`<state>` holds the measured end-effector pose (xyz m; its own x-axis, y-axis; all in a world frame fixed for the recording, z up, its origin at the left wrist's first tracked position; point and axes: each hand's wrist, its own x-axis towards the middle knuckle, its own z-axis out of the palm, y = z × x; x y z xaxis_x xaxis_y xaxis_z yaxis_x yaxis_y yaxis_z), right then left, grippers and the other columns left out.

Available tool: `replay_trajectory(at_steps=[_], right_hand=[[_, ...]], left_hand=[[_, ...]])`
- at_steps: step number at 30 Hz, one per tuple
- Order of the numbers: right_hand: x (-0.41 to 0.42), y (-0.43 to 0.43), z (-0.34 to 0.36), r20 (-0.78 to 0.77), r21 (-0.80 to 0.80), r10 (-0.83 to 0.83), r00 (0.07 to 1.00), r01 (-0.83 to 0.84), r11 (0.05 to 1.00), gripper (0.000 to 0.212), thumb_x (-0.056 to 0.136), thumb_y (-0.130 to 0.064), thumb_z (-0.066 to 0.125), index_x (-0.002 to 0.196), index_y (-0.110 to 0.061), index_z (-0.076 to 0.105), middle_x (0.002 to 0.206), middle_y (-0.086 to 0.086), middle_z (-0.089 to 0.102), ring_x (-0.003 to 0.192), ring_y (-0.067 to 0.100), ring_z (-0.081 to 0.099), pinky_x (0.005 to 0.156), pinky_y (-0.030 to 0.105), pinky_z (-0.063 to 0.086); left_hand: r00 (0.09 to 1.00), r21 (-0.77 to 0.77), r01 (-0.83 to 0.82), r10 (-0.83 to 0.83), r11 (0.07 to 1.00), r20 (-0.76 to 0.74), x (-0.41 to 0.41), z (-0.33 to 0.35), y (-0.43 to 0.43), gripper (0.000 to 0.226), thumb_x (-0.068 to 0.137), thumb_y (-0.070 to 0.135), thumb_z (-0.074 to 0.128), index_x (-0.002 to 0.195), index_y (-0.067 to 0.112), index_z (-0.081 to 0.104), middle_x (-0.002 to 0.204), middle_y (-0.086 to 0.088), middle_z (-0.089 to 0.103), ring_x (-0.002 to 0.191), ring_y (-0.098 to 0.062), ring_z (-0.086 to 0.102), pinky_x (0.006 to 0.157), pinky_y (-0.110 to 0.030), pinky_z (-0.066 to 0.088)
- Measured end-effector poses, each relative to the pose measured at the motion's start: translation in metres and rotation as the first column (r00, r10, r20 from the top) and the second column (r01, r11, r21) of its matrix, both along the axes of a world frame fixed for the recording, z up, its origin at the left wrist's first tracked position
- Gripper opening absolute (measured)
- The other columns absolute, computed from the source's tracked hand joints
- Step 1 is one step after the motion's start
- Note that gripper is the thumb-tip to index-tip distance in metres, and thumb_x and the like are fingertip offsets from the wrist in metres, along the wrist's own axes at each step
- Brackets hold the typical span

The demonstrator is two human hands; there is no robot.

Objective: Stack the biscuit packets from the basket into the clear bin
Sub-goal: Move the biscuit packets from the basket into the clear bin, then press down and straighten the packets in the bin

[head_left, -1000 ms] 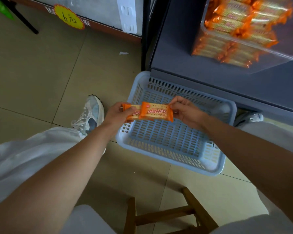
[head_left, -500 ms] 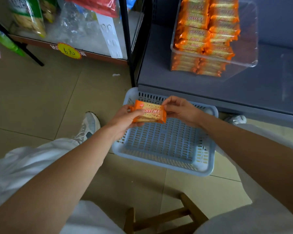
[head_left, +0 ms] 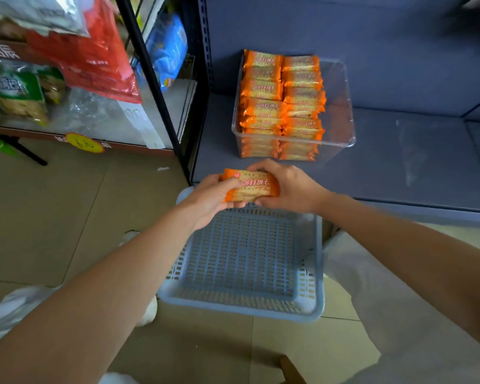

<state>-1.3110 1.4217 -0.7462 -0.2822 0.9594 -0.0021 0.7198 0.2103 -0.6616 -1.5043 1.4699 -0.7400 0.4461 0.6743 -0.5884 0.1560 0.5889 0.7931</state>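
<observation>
Orange biscuit packets (head_left: 251, 186) are held between both hands, above the far rim of the blue basket (head_left: 244, 307). My left hand (head_left: 211, 199) grips their left end with the thumb on top. My right hand (head_left: 288, 187) grips the right end, fingers curled over the far edge. The basket on the floor shows only its slotted bottom. The clear bin (head_left: 341, 106) stands on the grey shelf beyond my hands, with two stacked columns of orange packets (head_left: 281, 103) filling its left part.
The grey shelf (head_left: 399, 162) runs to the right of the bin. A black-framed rack (head_left: 155, 87) with snack bags stands to the left. A wooden stool edge (head_left: 291, 370) shows near the bottom. My white trouser legs flank the basket.
Both hands have lifted the packets up and away from the basket toward the shelf edge. My view has tilted up, so the whole bin now shows.
</observation>
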Motion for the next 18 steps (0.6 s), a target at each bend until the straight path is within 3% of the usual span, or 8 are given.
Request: replay_trajectory(at_steps=[3, 6, 8, 10, 12, 15, 18], right_hand=[[0.034, 0.012, 0.012, -0.009, -0.008, -0.081, 0.997, 0.081, 0.997, 0.066, 0.077, -0.03, 0.078, 0.134, -0.017, 0.045, 0.122, -0.001, 0.058, 0.111, 0.014, 0.056, 0.091, 0.033, 0.048], [0.078, 0.032, 0.026, 0.017, -0.06, -0.229, 0.973, 0.23, 0.971, 0.07, 0.079, -0.028, 0.077, 0.139, -0.019, 0.041, 0.128, 0.004, 0.056, 0.117, 0.018, 0.053, 0.094, 0.027, 0.043], [0.109, 0.047, 0.034, 0.057, -0.061, -0.317, 0.947, 0.32, 0.945, 0.068, 0.081, -0.025, 0.075, 0.14, -0.019, 0.041, 0.126, 0.004, 0.057, 0.113, 0.017, 0.055, 0.093, 0.024, 0.042], [0.137, 0.063, 0.033, 0.069, -0.069, -0.386, 0.92, 0.391, 0.918, 0.066, 0.083, -0.023, 0.074, 0.14, -0.019, 0.041, 0.12, 0.0, 0.057, 0.106, 0.013, 0.055, 0.09, 0.022, 0.041], [0.159, 0.078, 0.027, 0.086, -0.075, -0.428, 0.9, 0.434, 0.898, 0.065, 0.083, -0.022, 0.073, 0.139, -0.019, 0.042, 0.114, -0.004, 0.056, 0.103, 0.012, 0.054, 0.087, 0.021, 0.039], [0.177, 0.098, 0.009, 0.147, -0.089, -0.396, 0.907, 0.41, 0.908, 0.066, 0.082, -0.018, 0.074, 0.14, -0.017, 0.042, 0.121, 0.001, 0.056, 0.111, 0.018, 0.055, 0.09, 0.021, 0.038], [0.18, 0.113, -0.011, 0.221, -0.115, -0.315, 0.923, 0.346, 0.931, 0.069, 0.081, -0.02, 0.074, 0.141, -0.015, 0.041, 0.135, 0.008, 0.049, 0.126, 0.024, 0.046, 0.106, 0.033, 0.038]], left_hand=[[0.997, 0.111, 0.074, -0.074, 0.991, -0.006, 0.027, 0.012, 0.017, 0.023, 0.096, 0.032, 0.055, 0.11, 0.014, 0.059, 0.103, -0.011, 0.07, 0.089, -0.022, 0.069, 0.083, -0.035, 0.056], [0.976, 0.364, 0.152, -0.082, 0.919, -0.2, 0.051, 0.01, 0.041, 0.027, 0.099, 0.039, 0.045, 0.119, 0.023, 0.052, 0.12, -0.003, 0.062, 0.103, -0.016, 0.063, 0.092, -0.035, 0.049], [0.924, 0.591, 0.29, -0.06, 0.753, -0.377, 0.064, 0.001, 0.061, 0.037, 0.099, 0.033, 0.046, 0.133, 0.018, 0.047, 0.128, -0.003, 0.055, 0.115, -0.017, 0.055, 0.098, -0.034, 0.043], [0.843, 0.714, 0.462, -0.01, 0.527, -0.538, 0.077, -0.007, 0.081, 0.039, 0.099, 0.028, 0.045, 0.136, 0.015, 0.046, 0.136, -0.005, 0.049, 0.125, -0.022, 0.048, 0.104, -0.04, 0.039], [0.747, 0.695, 0.613, 0.012, 0.375, -0.665, 0.092, -0.011, 0.099, 0.044, 0.1, 0.028, 0.043, 0.142, 0.018, 0.041, 0.15, -0.004, 0.035, 0.139, -0.024, 0.031, 0.113, -0.045, 0.029], [0.58, 0.567, 0.793, 0.007, 0.223, -0.815, 0.112, -0.02, 0.122, 0.054, 0.102, 0.035, 0.036, 0.152, 0.026, 0.02, 0.162, 0.0, 0.005, 0.149, -0.022, -0.001, 0.119, -0.045, 0.007], [0.458, 0.451, 0.877, -0.003, 0.168, -0.889, 0.124, -0.034, 0.136, 0.058, 0.103, 0.04, 0.027, 0.153, 0.027, 0.002, 0.161, -0.002, -0.012, 0.147, -0.022, -0.014, 0.119, -0.042, -0.004]])
